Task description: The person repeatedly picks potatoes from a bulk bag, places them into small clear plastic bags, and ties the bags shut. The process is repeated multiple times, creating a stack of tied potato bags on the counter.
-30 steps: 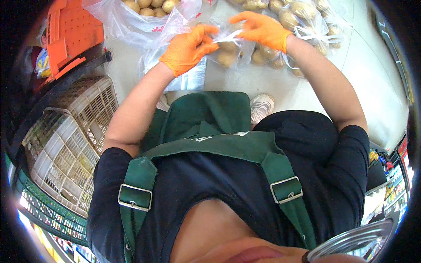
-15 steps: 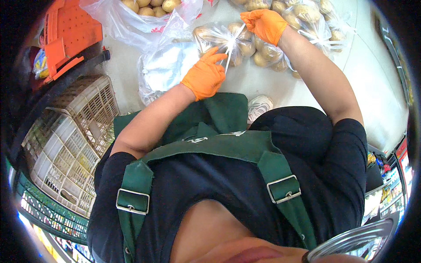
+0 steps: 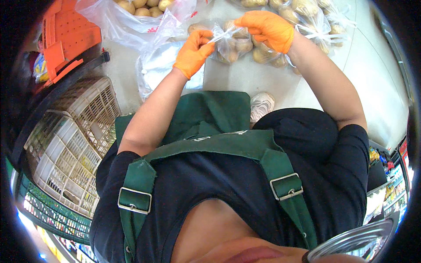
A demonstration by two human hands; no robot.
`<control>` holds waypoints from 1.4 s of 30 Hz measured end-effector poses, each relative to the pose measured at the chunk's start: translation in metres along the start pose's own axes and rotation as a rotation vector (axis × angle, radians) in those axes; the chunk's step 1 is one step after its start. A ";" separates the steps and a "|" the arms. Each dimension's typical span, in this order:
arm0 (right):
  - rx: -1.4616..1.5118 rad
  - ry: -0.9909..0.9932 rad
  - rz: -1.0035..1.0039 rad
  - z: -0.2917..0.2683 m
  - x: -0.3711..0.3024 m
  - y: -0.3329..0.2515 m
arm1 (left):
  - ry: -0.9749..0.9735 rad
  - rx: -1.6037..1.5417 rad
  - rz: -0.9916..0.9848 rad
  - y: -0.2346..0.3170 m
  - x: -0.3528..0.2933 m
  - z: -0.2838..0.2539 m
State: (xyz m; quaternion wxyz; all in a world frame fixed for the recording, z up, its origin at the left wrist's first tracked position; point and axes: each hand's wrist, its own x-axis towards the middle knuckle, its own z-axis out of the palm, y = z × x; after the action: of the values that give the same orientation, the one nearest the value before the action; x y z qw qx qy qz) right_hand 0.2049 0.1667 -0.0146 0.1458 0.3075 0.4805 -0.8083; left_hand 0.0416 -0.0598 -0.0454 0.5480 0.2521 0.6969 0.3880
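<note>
A clear plastic bag of potatoes [image 3: 229, 48] lies on the floor in front of me, its neck gathered into a twisted white strip. My left hand [image 3: 194, 53], in an orange glove, pinches one end of that strip at the bag's left side. Opposite it, my right hand [image 3: 268, 31], gloved the same way, is closed on the strip's other end, with the fingertips partly hidden. The strip runs taut between the two hands. Under my left hand lies a stack of flat clear plastic bags [image 3: 164, 70].
A large open plastic bag [image 3: 131, 22] with loose potatoes stands at the far left. Several tied bags of potatoes [image 3: 305, 17] lie at the far right. On my left are an orange crate [image 3: 72, 35] and a pale slatted crate [image 3: 70, 153]. My shoe [image 3: 262, 106] is close below.
My left hand has moved up and left and closed on the strip. My right hand has shifted slightly, and the bag's neck is now drawn out between both hands.
</note>
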 end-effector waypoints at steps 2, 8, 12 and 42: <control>0.535 -0.063 0.070 -0.014 0.003 0.000 | 0.047 0.362 0.055 -0.008 -0.011 0.001; 0.803 0.117 -0.076 0.013 0.023 0.004 | -0.289 0.963 0.556 0.008 -0.052 0.035; 0.777 0.042 0.018 0.030 0.021 -0.005 | -0.260 0.720 0.454 0.029 -0.070 0.048; 0.048 -0.045 0.177 0.044 -0.034 0.075 | -0.105 -0.333 -0.205 0.006 -0.039 0.024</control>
State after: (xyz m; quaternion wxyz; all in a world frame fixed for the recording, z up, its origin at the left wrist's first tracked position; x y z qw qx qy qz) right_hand 0.2554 0.0894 -0.0288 0.2200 0.3336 0.4287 -0.8102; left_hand 0.0748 -0.0803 -0.0213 0.6542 0.1057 0.6155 0.4266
